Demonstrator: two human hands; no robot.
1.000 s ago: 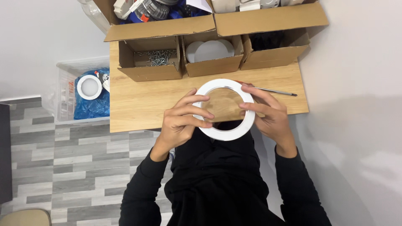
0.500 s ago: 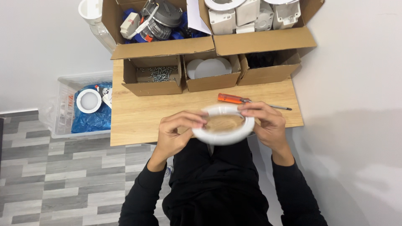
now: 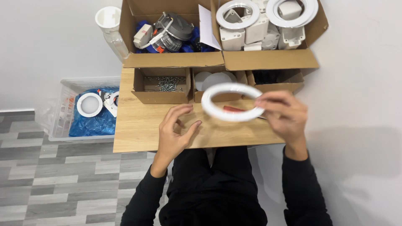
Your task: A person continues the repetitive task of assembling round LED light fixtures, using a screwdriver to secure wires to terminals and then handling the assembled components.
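two large open brown cardboard boxes (image 3: 176, 59) (image 3: 272, 58) stand side by side at the table's far edge. three small open cardboard boxes (image 3: 161, 97) (image 3: 217, 97) (image 3: 274, 81) sit in a row before them. a clear plastic crate (image 3: 63, 106) with blue bags (image 3: 94, 123) rests on the floor, left.

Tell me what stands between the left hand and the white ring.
Nothing visible does. The left hand hovers open over the wooden table, apart from the white ring, which the right hand holds up by its right side. Only bare tabletop shows in the gap.
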